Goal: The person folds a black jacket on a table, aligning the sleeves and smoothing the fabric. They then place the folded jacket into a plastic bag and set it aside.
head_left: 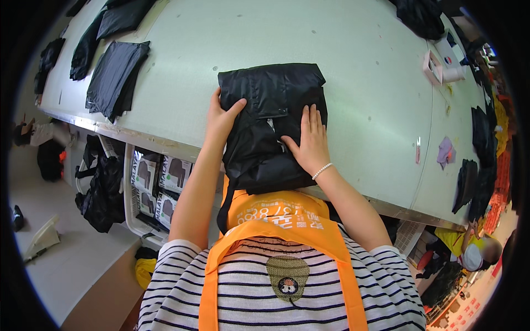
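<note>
A bundle of thin black fabric, seemingly a folded garment (265,85), lies at the front edge of the pale table, its near end close to my orange apron (276,209). It is folded into a rough rectangle, with a flap across the middle and a small whitish bit showing there. A black strip hangs from its lower left corner. My left hand (223,117) grips the left edge, thumb on top and the other fingers partly hidden behind the side. Flat on the right half rests my right hand (310,139), fingers stretched out and thumb apart.
Folded black fabric stacks (117,77) lie at the table's left. Toward the right are a small cutter-like tool (418,150), a lilac scrap (445,152) and a pinkish box (433,68). Below the left edge stands a white basket (130,204) of packages. Another person (469,248) is at far right.
</note>
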Tool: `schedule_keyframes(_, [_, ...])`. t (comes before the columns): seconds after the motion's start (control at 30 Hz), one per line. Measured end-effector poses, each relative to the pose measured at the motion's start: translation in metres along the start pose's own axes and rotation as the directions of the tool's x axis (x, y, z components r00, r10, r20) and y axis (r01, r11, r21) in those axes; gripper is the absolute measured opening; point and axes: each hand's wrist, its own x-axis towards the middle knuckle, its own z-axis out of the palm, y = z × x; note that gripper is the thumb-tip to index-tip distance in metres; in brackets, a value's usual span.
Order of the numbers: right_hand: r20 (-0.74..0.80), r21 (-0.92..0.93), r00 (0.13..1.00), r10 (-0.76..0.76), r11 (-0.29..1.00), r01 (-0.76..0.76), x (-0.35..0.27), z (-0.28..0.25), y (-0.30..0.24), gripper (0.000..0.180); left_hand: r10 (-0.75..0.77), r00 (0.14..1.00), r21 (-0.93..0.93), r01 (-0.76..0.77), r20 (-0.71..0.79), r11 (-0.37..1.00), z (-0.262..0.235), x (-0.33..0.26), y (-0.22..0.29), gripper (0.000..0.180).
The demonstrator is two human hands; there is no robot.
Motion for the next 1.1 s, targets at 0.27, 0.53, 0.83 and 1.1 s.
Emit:
schedule_keyframes(0.27, [-0.277,0.512,0.903,0.329,0.846,-0.151,-0.006,0.025,0.032,0.067,-0.049,0.997,0.155,0.057,-0.051,0.986,-0.016,-0.05,-0.019,0.095])
schedule_keyframes(0.53, [0.12,0.784,0.906,0.406,0.521,-0.337,0.006,0.024,0.046,0.076,-0.611,0.735,0.102,0.612,0.294,0.784,-0.056,-0.104,-0.042,0.082])
schedule_keyframes(0.83, [0.291,0.794,0.897,0.331,0.439,-0.42,-0.005,-0.008,0.015,0.08,-0.607,0.672,-0.03,0.68,0.425,0.732,-0.056,-0.099,-0.036,0.085])
schedule_keyframes(1.1, [-0.2,0.414,0.927,0.317,0.885,-0.213,0.02,0.027,0.003,0.089,-0.23,0.971,0.055,0.227,0.061,0.972,-0.022,-0.075,-0.072,0.068])
